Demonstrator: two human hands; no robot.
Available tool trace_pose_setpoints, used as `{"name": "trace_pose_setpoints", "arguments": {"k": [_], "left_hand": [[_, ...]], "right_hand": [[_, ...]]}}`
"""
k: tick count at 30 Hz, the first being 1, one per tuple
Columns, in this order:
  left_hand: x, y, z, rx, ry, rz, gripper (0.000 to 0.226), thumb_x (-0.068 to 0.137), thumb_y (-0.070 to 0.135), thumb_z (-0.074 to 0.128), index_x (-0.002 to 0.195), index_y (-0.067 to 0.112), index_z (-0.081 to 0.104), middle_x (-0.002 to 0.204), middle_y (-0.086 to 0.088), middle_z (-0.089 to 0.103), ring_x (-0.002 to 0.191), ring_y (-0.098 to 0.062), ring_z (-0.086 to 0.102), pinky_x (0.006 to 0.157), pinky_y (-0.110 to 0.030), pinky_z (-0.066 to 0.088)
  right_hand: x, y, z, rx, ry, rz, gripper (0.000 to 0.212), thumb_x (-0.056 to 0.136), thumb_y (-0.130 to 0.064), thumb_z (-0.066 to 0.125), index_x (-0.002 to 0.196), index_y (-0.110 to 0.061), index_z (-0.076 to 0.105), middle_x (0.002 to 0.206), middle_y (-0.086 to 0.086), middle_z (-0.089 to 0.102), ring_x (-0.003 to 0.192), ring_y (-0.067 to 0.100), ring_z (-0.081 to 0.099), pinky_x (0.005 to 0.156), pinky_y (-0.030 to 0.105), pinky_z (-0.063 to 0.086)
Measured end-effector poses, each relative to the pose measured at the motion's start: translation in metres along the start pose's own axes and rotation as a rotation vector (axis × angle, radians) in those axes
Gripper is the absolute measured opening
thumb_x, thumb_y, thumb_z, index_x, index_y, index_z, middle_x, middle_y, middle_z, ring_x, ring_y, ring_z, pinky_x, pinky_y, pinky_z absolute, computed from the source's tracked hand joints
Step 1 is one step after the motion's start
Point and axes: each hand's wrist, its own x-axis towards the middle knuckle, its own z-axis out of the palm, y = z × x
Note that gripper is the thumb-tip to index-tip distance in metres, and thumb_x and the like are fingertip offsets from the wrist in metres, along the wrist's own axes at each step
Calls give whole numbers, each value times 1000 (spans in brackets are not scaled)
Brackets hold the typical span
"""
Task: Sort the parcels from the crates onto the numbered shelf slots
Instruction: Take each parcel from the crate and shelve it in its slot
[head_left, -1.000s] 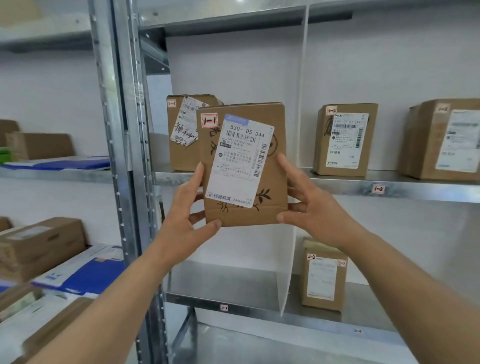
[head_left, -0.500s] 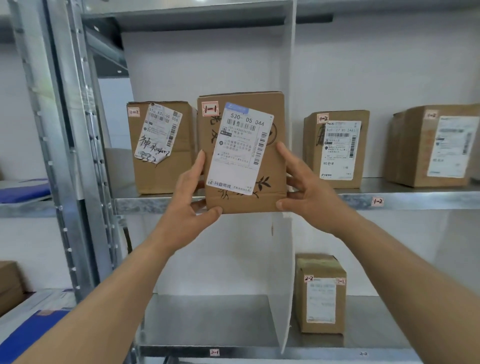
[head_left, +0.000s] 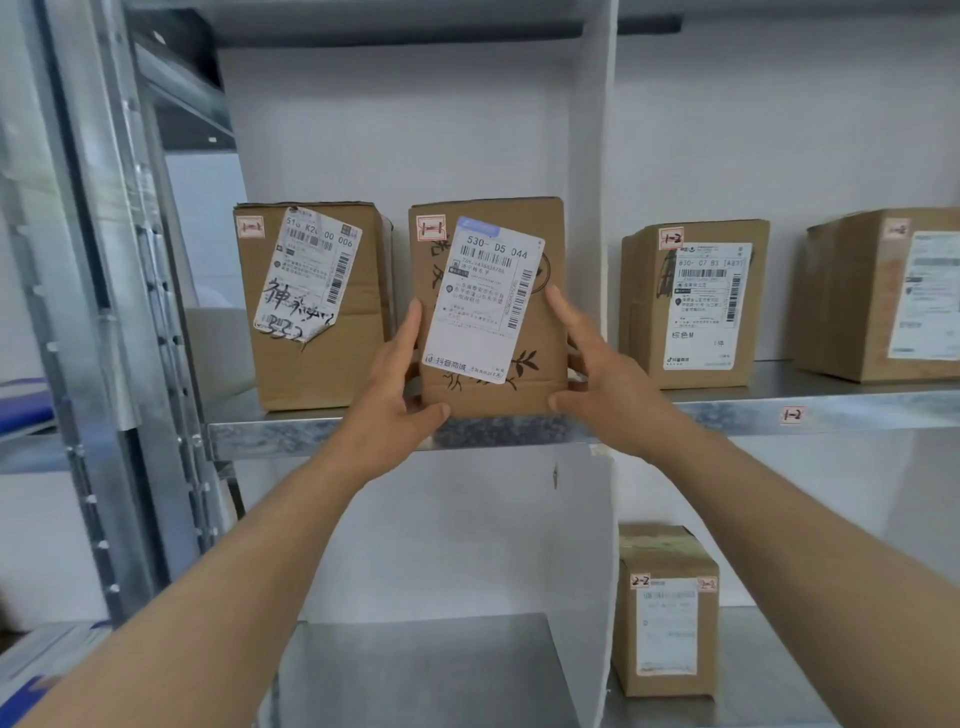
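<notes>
Stiff, seemingly light 1-1 parcel (head_left: 488, 306) pinched at lower side edges by left hand (head_left: 397, 387) and right hand (head_left: 602, 382).

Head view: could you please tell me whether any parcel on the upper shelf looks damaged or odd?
Yes: on the left parcel in the upper shelf's left slot, the shipping label sits crooked, wrinkled and torn at its lower edge, with black handwriting scrawled over it. The parcel held by the left hand and right hand looks intact.
</notes>
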Motion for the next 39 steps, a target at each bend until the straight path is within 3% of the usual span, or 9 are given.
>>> {"name": "trace_pose_setpoints", "arguments": {"k": [3, 6, 8, 11, 16, 20, 28, 32, 39], "left_hand": [[10, -2, 1, 43, -16, -19, 107, 85, -5, 63, 146, 48, -6, 153, 14, 18, 129, -1, 35, 94, -22, 48], [20, -5, 3, 113, -1, -36, 109, 83, -5, 65, 147, 46, -8, 154, 13, 17, 127, -2, 34, 92, -32, 51], [26, -8, 3, 152, 9, -47, 113, 81, -4, 68, 146, 48, -9, 154, 11, 18, 130, -6, 36, 94, -41, 51], [35, -14, 3, 189, 16, -45, 116, 78, -3, 71, 146, 48, -9, 153, 9, 18, 135, -11, 35, 98, -45, 48], [43, -17, 3, 226, 0, -53, 116, 79, -2, 71, 146, 45, -12, 155, 12, 12, 136, -13, 32, 102, -44, 45], [47, -18, 4, 261, -2, -58, 116, 79, 0, 72, 147, 42, -12, 156, 8, 12, 137, -13, 29, 105, -42, 43], [50, -16, 7, 297, -10, -68, 115, 80, 1, 72, 148, 38, -12, 157, 5, 8, 140, -14, 23, 103, -27, 34], [50, -17, 9, 328, 9, -71, 116, 79, 2, 73, 147, 40, -12, 155, 3, 14, 138, -15, 29, 109, -39, 38], [47, -16, 11, 390, 23, -54, 112, 81, 6, 72, 149, 38, -11, 156, 1, 14, 138, -17, 29, 110, -38, 34]], "right_hand": [[7, -3, 2, -100, 2, 14, 106, 86, 3, 60, 142, -58, -7, 130, -16, 44, 105, 8, 54, 86, 28, 52], [16, -3, 6, -257, 25, 37, 108, 85, 2, 59, 141, -56, -14, 126, 1, 55, 103, 23, 60, 86, 40, 53], [23, -2, 9, -341, 46, 47, 106, 85, 4, 56, 144, -48, -15, 102, 3, 58, 87, 24, 60, 75, 37, 51], [32, 0, 13, -422, 76, 69, 103, 85, 6, 52, 146, -42, -15, 73, -2, 41, 63, 17, 48, 62, 32, 41], [40, 7, 19, -468, 87, 76, 105, 84, 5, 54, 145, -41, -19, 86, 4, 48, 69, 22, 53, 66, 37, 47], [45, 10, 20, -480, 91, 95, 105, 85, 6, 52, 145, -41, -19, 75, -1, 41, 64, 18, 48, 61, 33, 42], [50, 12, 24, -537, 92, 133, 102, 86, 7, 50, 146, -37, -20, 87, 2, 39, 65, 15, 43, 61, 31, 38], [50, 11, 26, -566, 98, 164, 100, 86, 6, 48, 147, -35, -20, 91, 5, 37, 71, 20, 45, 62, 33, 38], [48, 13, 27, -583, 93, 150, 101, 87, 4, 49, 146, -34, -24, 109, 12, 47, 76, 21, 48, 64, 33, 41]]}}
